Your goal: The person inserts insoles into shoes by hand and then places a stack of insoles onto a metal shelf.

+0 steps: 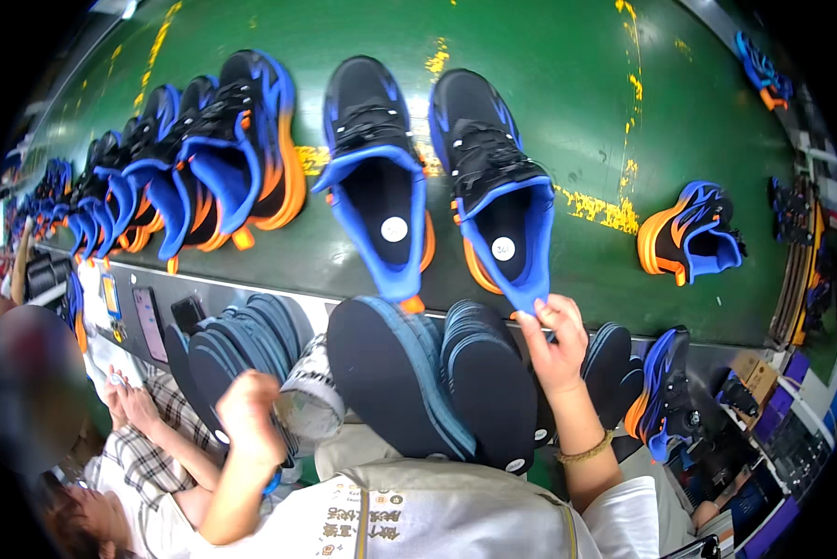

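Note:
Two black-and-blue sports shoes with orange soles stand side by side in front of me, toes pointing away. My right hand [556, 343] pinches the heel tab of the right-hand shoe [479, 130]. The left-hand shoe [367, 102] is untouched; a round white sticker shows on the footbed inside each. Smeared by motion, my left hand [251, 419] is raised beside a stack of dark insoles [241, 345]; its fingers look curled, but whether they hold anything is unclear. Larger stacks of black insoles [390, 373] lie between my hands, against my body.
A row of similar shoes [223, 140] runs along the green table [549, 56] to the left. One more shoe [693, 233] rests at the right, another [660, 391] near the edge. A phone [148, 321] and a printed roll [311, 396] lie nearby. Another person's hands [129, 401] are at left.

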### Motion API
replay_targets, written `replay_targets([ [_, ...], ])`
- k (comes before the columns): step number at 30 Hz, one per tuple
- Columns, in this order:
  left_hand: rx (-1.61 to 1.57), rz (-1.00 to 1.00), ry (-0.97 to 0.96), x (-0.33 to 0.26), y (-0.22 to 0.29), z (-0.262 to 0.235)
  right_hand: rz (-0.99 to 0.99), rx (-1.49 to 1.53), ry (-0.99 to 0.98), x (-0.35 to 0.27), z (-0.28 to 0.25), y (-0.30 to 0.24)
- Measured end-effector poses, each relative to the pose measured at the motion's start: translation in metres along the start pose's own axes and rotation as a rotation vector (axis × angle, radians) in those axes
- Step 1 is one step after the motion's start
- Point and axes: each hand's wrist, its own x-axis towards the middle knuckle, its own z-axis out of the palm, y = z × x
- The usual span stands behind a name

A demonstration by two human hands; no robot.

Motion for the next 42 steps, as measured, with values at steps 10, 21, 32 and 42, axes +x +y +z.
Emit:
replay_targets([
  [10, 0.438, 0.431, 0.134, -0.049, -0.027, 0.051, -0.049, -0.312, -0.221, -0.037, -0.045, -0.122],
  [21, 0.490, 0.466, 0.401, -0.056, -0.011, 0.076, -0.237, -0.502, -0.381, -0.099, 0.006, -0.138],
  [32, 0.646, 0.383, 0.527, -0.044, -0.010, 0.088, -0.424, -0.593, -0.225, -0.123, 0.000, -0.133],
  [42, 0.433, 0.568, 0.715, -0.024, -0.017, 0.102, -0.482, -0.643, -0.118, -0.143, 0.006, -0.120],
])
